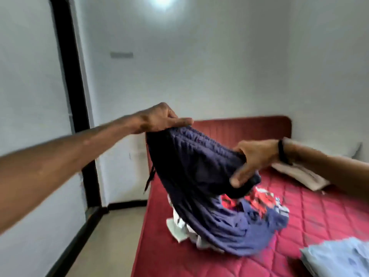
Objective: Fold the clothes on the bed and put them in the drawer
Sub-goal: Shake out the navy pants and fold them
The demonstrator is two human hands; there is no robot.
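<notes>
Left hand (159, 118) and right hand (253, 158) each gripped the waistband of navy shorts (199, 176), lifted above the clothes pile (257, 198) on the red mattress (319, 206), seemingly to shake them flat for folding.

**Navy garment lifted over the bed**

Left hand (159, 118) grips the navy garment (199, 176) by its waistband at ten o'clock; right hand (253, 158) grips it toward three o'clock. Its lower part drapes over a clothes pile (257, 198) on the red mattress (319, 206). A beige cloth (299, 174) lies at three, a pale blue cloth (339, 256) at five.
</notes>
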